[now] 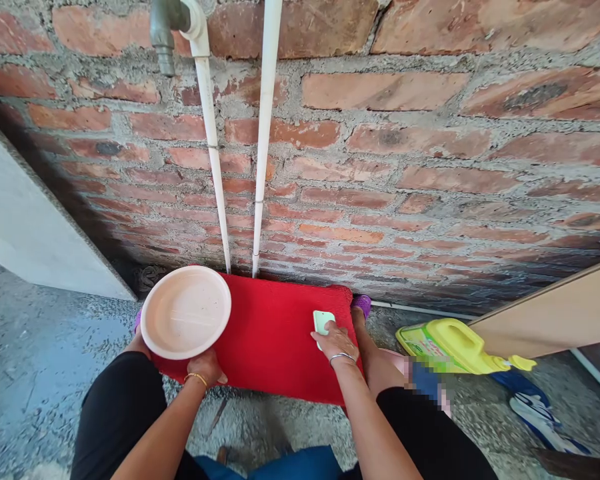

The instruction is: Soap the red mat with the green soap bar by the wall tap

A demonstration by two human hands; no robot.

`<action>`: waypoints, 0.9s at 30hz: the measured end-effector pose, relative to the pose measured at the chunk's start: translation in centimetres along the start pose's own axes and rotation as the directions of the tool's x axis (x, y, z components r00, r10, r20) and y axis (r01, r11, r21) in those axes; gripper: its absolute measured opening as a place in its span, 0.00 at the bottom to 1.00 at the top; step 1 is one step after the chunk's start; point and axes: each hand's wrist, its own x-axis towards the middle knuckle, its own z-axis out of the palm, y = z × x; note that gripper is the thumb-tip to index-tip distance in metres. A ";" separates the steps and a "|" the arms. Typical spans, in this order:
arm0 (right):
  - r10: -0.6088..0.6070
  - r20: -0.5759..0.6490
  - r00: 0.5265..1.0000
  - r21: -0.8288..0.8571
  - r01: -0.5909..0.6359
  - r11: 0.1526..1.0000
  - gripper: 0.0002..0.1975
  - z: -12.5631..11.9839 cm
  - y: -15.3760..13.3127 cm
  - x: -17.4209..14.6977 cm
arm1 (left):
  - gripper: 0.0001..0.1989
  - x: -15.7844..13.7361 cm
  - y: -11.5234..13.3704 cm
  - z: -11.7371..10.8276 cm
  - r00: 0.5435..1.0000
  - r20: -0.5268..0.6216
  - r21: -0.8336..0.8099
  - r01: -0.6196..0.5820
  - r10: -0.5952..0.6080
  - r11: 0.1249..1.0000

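A red cloth-covered rectangular surface lies low between my knees. The pale pink basin is over its left end, with no contents that I can make out. My left hand is at the cloth's near edge, just below the basin's rim. Its thumb points right; the other fingers are mostly hidden, so what they grip is unclear. Towards the right end, my right hand holds a pale green, flat, rounded scrub brush against the cloth. The brush's underside is hidden.
Beyond the cloth rises a brick wall with two white pipes and a grey tap. A yellow detergent jug lies on the right, near blue-and-white slippers. A pale slab leans at left.
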 end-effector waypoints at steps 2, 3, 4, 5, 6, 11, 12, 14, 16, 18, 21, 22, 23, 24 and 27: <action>-0.068 0.007 0.998 -0.006 0.068 0.998 0.22 0.7 -2.4 -0.7 | 0.32 0.3 -0.1 0.3 1.000 -0.006 -0.012 0.006 -0.006 1.000; -0.117 0.014 0.993 -0.009 0.117 0.993 0.22 1.2 -4.0 -1.1 | 0.32 0.4 -0.1 0.4 1.000 -0.005 -0.015 0.012 -0.012 1.000; -0.173 0.023 0.985 -0.010 0.173 0.985 0.21 1.7 -5.8 -1.6 | 0.32 0.5 -0.1 0.4 1.000 -0.004 -0.014 0.016 -0.016 1.000; -0.232 0.034 0.972 -0.008 0.233 0.973 0.21 2.3 -7.7 -2.0 | 0.33 0.6 -0.1 0.5 1.000 -0.005 -0.011 0.019 -0.019 1.000; -0.291 0.044 0.956 -0.003 0.291 0.957 0.21 2.8 -9.5 -2.5 | 0.33 0.6 -0.1 0.5 1.000 -0.006 -0.006 0.018 -0.018 1.000; -0.469 0.090 0.878 0.010 0.470 0.882 0.22 4.3 -15.1 -3.8 | 0.32 0.1 0.2 -0.1 1.000 -0.001 0.008 0.026 -0.026 1.000; -0.473 0.102 0.875 0.004 0.475 0.880 0.23 4.3 -15.3 -3.7 | 0.31 0.0 0.3 -0.3 1.000 0.002 0.007 0.029 -0.029 1.000; -0.461 0.111 0.880 -0.014 0.465 0.885 0.23 4.0 -14.7 -3.0 | 0.31 -0.1 0.3 -0.5 1.000 0.008 0.010 0.030 -0.030 1.000; -0.424 0.094 0.901 -0.031 0.429 0.903 0.24 3.4 -13.0 -2.0 | 0.30 0.0 0.1 -0.4 1.000 0.017 0.011 0.026 -0.026 1.000; -0.351 0.066 0.934 -0.039 0.354 0.935 0.25 2.5 -10.4 -0.9 | 0.29 0.2 -0.1 -0.1 1.000 0.013 0.010 0.016 -0.016 1.000; -0.208 0.028 0.978 -0.037 0.209 0.977 0.26 0.7 -5.9 0.0 | 0.26 0.4 -0.5 0.3 0.999 -0.025 0.026 -0.028 0.029 0.999; -0.160 0.017 0.987 -0.036 0.161 0.986 0.25 0.1 -4.5 0.0 | 0.24 0.4 -0.5 0.3 0.999 -0.035 0.038 -0.040 0.041 0.998; -0.118 0.009 0.993 -0.032 0.118 0.992 0.25 -0.5 -3.3 -0.3 | 0.22 0.3 -0.5 0.2 0.998 -0.042 0.050 -0.052 0.054 0.997; -0.085 0.002 0.996 -0.026 0.085 0.996 0.24 -0.9 -2.3 -0.7 | 0.20 0.2 -0.4 0.1 0.997 -0.047 0.061 -0.066 0.069 0.996; -0.064 -0.040 0.997 0.032 0.065 0.997 0.24 -0.9 -0.8 -2.9 | 0.15 -0.3 -0.3 -0.2 0.990 -0.043 0.086 -0.127 0.131 0.988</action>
